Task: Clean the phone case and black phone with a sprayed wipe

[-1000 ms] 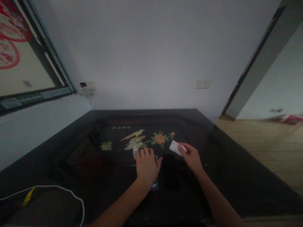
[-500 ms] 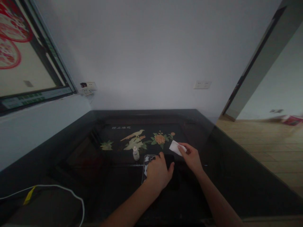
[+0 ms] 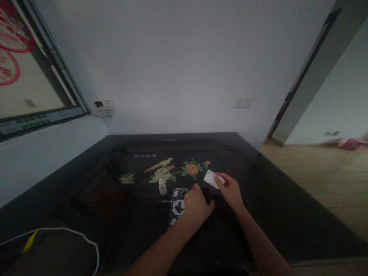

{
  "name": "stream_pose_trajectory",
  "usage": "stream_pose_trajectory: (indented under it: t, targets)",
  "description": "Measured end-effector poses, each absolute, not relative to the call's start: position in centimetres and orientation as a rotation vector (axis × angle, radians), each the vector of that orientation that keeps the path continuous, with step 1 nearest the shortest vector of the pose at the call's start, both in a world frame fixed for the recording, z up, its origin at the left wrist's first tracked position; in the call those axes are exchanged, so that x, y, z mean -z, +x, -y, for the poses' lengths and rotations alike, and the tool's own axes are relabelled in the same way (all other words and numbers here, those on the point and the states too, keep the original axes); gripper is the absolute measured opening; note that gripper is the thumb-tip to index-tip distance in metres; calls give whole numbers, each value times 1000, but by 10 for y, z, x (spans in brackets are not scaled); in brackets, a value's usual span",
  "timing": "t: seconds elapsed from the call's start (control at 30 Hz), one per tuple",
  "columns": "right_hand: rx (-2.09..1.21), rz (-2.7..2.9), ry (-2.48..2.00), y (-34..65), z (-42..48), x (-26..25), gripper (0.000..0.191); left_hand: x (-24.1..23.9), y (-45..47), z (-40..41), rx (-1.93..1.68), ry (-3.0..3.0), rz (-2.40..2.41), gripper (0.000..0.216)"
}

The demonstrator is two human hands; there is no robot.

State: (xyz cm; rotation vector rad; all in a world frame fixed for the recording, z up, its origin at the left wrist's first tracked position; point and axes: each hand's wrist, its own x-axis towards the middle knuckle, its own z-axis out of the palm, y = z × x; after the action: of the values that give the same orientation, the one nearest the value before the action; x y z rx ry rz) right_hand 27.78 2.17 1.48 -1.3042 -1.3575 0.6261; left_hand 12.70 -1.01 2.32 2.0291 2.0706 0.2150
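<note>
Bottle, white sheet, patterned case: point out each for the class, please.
Bottle (image 3: 162, 189): head view, middle of its body.
White sheet (image 3: 210, 178): head view, its uncovered part.
Patterned case (image 3: 178, 207): head view, its visible patterned face.

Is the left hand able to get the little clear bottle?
Probably yes: the little clear bottle stands near the left hand, with only the flat patterned phone case between them.

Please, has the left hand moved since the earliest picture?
Yes, rightward: the left hand was mostly left of the painted orange flower; now it is below it in the picture.
</note>
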Motion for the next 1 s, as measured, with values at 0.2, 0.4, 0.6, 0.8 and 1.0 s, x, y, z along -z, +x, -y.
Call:
stream_pose_trajectory:
  t: [0.2,0.4,0.6,0.8,1.0]
  targets:
    - [-674,1344,-1279,278,-24,-10,40,-30,128,11,-250,2021,-2081,66]
    - [-645,1344,-1300,279,-23,-12,40,-35,123,14,-326,2074,-2044,66]
    - [-614,1325,-1312,280,-24,-14,43,-37,117,18,-381,2048,-2018,66]
    - [-630,1214,-1340,284,-29,-9,51,-45,105,20,-431,2008,-1920,67]
    - [-617,1317,-1341,286,-30,-2,49,-52,85,4,-625,1626,-1564,52]
